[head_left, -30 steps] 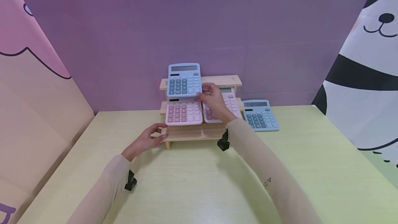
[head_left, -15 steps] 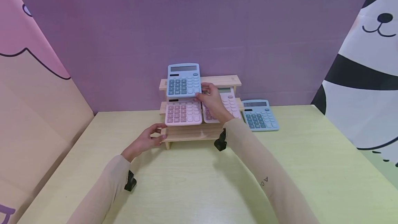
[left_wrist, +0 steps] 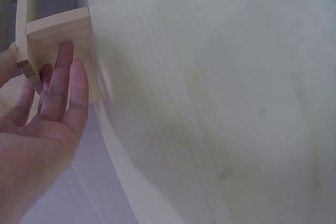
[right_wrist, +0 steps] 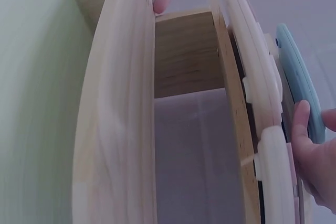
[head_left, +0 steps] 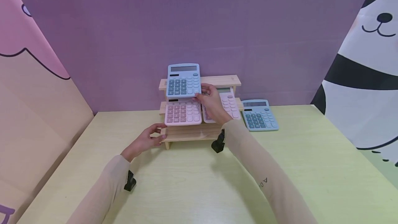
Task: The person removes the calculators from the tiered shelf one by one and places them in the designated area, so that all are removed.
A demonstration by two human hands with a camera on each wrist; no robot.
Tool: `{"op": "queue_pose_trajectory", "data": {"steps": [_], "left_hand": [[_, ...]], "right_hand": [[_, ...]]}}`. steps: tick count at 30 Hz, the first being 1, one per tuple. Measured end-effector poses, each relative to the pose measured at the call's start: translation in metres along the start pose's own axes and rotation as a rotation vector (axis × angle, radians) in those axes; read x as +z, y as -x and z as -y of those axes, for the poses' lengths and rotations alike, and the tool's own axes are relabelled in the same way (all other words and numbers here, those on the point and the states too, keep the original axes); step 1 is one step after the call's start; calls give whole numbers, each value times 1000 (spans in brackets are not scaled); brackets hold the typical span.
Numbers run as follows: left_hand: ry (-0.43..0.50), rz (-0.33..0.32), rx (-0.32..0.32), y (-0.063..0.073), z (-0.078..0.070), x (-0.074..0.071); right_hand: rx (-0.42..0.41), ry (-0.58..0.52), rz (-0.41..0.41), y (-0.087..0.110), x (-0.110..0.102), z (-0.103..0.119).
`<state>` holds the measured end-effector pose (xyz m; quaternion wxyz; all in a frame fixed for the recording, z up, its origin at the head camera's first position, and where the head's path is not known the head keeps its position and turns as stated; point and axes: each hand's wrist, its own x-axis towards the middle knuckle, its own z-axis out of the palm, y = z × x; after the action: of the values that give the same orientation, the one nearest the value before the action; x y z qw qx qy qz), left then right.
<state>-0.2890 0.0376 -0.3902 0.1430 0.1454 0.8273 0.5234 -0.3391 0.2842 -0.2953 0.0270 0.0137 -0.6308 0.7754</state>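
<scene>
A light-blue calculator (head_left: 184,80) leans on the top tier of a three-step wooden stand (head_left: 192,133). My right hand (head_left: 214,105) pinches its lower right corner, with the thumb on the front. In the right wrist view, that blue calculator (right_wrist: 299,77) shows edge-on beside the fingers. On the middle tier stand two pink calculators, the left one (head_left: 183,112) in plain sight and the right one (head_left: 230,103) partly behind my right hand. My left hand (head_left: 144,141) grips the left end of the lowest step, its fingers (left_wrist: 62,85) reaching along the wooden end piece.
Another light-blue calculator (head_left: 260,115) lies tilted to the right of the stand, near the back of the pale wooden table (head_left: 186,182). Behind the table hangs a purple cloth (head_left: 211,27), with cartoon-printed panels at left and right.
My right forearm has shifted slightly to the left. Both hands keep their holds, and the blue calculator stays in nearly the same place.
</scene>
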Motion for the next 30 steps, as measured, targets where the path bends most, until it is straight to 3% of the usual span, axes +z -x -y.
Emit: {"op": "queue_pose_trajectory", "data": {"steps": [30], "left_hand": [[17, -4, 10, 1, 5, -4]], "right_hand": [[5, -82, -33, 11, 5, 6]]}}
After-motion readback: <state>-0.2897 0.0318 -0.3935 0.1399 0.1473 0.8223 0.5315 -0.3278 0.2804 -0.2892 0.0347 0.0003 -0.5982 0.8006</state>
